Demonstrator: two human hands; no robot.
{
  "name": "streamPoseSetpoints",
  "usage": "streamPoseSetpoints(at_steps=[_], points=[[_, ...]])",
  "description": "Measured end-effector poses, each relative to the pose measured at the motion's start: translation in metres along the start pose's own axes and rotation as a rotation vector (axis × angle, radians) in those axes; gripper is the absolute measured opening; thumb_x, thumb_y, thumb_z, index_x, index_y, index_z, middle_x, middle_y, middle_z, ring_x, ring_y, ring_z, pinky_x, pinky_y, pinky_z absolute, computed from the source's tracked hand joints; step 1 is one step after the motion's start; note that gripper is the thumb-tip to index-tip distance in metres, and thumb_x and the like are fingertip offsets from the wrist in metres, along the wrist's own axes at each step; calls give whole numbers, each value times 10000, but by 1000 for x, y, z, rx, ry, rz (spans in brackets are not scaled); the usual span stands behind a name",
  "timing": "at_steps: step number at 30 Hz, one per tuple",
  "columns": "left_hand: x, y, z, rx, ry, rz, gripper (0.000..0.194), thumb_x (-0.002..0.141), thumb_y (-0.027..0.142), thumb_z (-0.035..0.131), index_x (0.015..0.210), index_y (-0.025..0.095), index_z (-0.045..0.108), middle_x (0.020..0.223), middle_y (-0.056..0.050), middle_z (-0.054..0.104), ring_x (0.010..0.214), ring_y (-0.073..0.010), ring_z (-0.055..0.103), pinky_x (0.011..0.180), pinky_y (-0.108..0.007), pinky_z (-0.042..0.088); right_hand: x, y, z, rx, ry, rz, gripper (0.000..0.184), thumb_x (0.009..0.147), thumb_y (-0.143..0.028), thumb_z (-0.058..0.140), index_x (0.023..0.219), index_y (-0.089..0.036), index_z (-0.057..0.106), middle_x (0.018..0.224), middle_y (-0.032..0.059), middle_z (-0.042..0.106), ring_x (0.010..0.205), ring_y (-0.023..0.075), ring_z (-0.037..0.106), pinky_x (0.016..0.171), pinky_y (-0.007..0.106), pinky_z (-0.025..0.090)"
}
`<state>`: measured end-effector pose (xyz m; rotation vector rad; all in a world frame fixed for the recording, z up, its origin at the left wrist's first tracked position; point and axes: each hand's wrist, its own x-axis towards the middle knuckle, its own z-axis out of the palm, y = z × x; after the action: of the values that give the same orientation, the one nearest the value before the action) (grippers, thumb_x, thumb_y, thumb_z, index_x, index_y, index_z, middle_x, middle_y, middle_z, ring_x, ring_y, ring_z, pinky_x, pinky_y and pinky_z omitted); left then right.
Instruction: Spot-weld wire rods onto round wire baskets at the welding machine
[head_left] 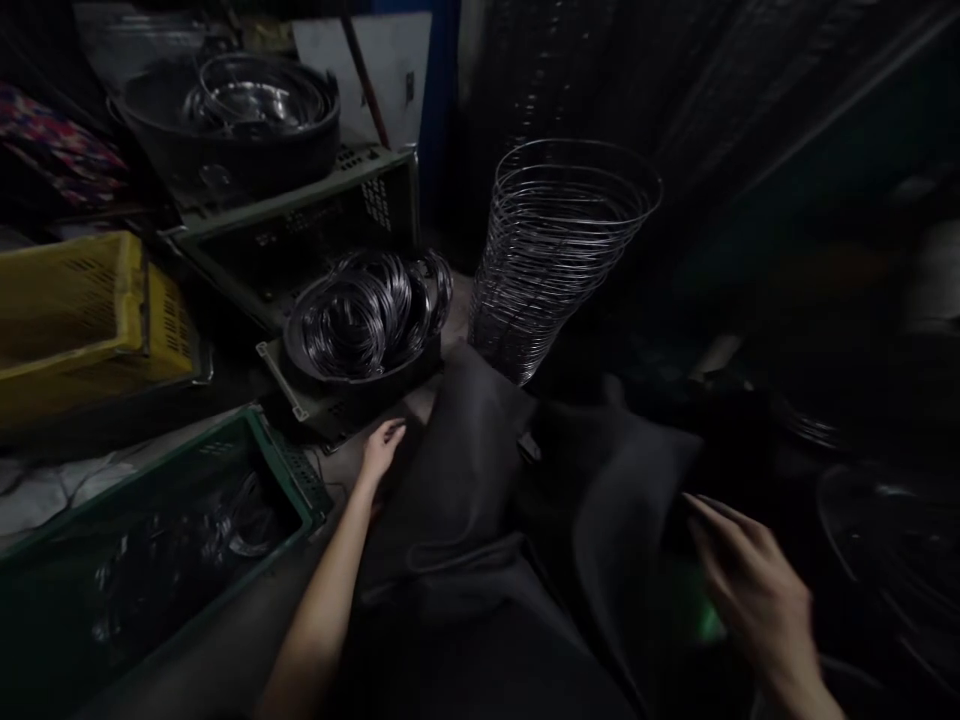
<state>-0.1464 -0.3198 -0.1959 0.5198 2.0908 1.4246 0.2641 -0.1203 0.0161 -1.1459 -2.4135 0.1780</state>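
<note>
Dim light, some blur. Nearest, a dark cloth (472,450) lies over the lap, folded across its middle, its far edges standing up in loose flaps. Right hand (757,580) at the cloth's right edge: fingers long and close together, tips at the hem; cannot tell whether they pinch it. Small green glow (709,618) beside that hand. Left hand (381,452) just off the cloth's left side, forearm stretched forward, fingers bent in; whether it grips anything, cannot tell. Left of that forearm, a green crate (291,470) with dark coils inside, details murky. Beyond the left hand, a basin (295,345) heaped with shiny wire coils (345,330). Right of it, a tall leaning stack of wire hoops (555,250), wider at the top. Far left, a yellow crate (126,290). Farther back, a big tub (247,160) on a crate (397,175); behind, a white board (409,90).
</note>
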Motion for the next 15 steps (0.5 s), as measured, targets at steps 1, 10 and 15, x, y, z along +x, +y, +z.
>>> streamPoseSetpoints(at_steps=[1,10,15], points=[[2,10,-5,-31,34,18,491,785,528,591,1072,134,648,989,-107,699,798,-211,663,780,-337,517,-5,-1,11,71,-25,28,359,911,-486,464,1110,-256,655,1099,70,634,969,222,623,869,376,506],[59,168,-23,-537,76,210,484,803,496,631,1148,157,606,1021,-107,687,929,-200,664,865,-336,519,6,-31,114,686,-138,646,490,854,-558,511,1202,-230,613,1259,74,596,1215,256,504,1081,431,347],[191,229,67,-770,-152,118,542,918,573,384,1292,199,505,1396,-134,487,1310,-246,449,1078,-409,379,157,11,198,1099,154,885,544,886,-552,466,1353,-273,474,1424,43,455,1313,214,407,1122,422,276]])
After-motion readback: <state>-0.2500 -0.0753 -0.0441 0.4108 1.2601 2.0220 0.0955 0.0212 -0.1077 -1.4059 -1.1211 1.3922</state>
